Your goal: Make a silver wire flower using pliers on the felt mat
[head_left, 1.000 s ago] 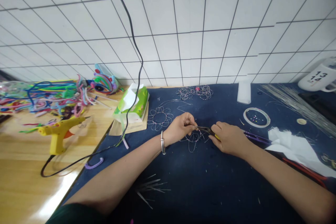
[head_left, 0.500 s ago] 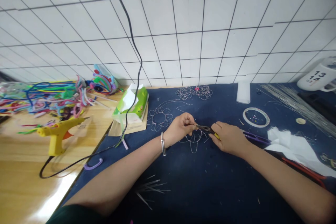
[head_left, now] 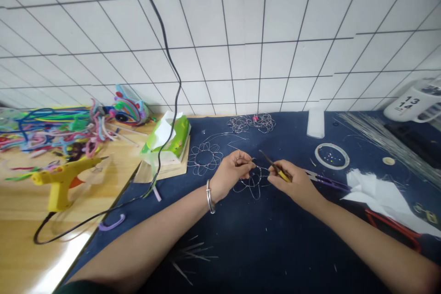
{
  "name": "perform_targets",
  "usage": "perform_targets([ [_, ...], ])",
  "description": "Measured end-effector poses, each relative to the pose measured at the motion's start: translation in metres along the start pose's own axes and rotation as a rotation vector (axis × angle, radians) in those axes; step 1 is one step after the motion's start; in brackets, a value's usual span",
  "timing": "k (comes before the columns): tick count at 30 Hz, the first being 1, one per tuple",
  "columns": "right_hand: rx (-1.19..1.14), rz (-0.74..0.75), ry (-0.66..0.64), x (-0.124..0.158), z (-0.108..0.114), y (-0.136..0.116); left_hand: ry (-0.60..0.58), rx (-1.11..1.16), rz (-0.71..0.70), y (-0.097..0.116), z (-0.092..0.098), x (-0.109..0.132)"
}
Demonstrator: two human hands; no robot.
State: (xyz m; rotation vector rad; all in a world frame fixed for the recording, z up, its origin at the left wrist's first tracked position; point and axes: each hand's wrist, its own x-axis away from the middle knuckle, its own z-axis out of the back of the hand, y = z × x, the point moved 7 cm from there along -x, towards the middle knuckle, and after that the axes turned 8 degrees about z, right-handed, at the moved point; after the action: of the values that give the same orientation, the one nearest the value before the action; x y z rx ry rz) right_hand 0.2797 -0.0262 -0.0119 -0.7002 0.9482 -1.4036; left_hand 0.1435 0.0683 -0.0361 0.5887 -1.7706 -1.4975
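Observation:
Between my hands is a wire flower (head_left: 254,191) with looped petals round a ring. My left hand (head_left: 231,171), with a silver bangle at the wrist, pinches the flower's upper left edge. My right hand (head_left: 292,183) is closed round pliers (head_left: 283,175) with yellow grips, their dark jaws pointing up and left, apart from the wire. Its thumb and forefinger are close to the flower's right side; whether they touch the wire I cannot tell. A similar wire flower (head_left: 206,159) lies flat to the left. More wire flowers (head_left: 255,123) are heaped near the wall.
A green tissue pack (head_left: 175,140) and a yellow glue gun (head_left: 65,179) are on the left, its black cord crossing the mat. On the right are a white ring dish (head_left: 332,156) with beads, purple-handled scissors (head_left: 332,182), white tissue (head_left: 382,195), straight wires (head_left: 375,138) and a mug (head_left: 413,103).
The pliers' jaws have come off the wire and now tilt upward, with my right thumb and forefinger nearer the flower. My left hand keeps its pinch. The whole view has shifted slightly.

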Motion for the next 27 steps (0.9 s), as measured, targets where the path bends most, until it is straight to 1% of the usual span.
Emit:
perform_targets([
  [3, -0.003, -0.01, 0.002, 0.002, -0.005, -0.003, -0.044, 0.016, 0.023, 0.0, -0.007, 0.004],
  [8, -0.019, -0.013, 0.025, 0.002, -0.001, -0.002, -0.088, -0.008, 0.009, 0.005, -0.012, 0.008],
  [14, -0.114, -0.013, 0.012, 0.001, 0.0, 0.002, -0.097, -0.033, -0.004, 0.005, -0.012, 0.007],
  [20, -0.147, -0.009, 0.003, 0.001, -0.003, 0.003, -0.127, 0.0, 0.004, 0.005, -0.012, 0.008],
  [27, -0.262, -0.063, 0.027, 0.002, -0.003, 0.006, -0.164, 0.036, 0.03, 0.003, -0.012, 0.008],
])
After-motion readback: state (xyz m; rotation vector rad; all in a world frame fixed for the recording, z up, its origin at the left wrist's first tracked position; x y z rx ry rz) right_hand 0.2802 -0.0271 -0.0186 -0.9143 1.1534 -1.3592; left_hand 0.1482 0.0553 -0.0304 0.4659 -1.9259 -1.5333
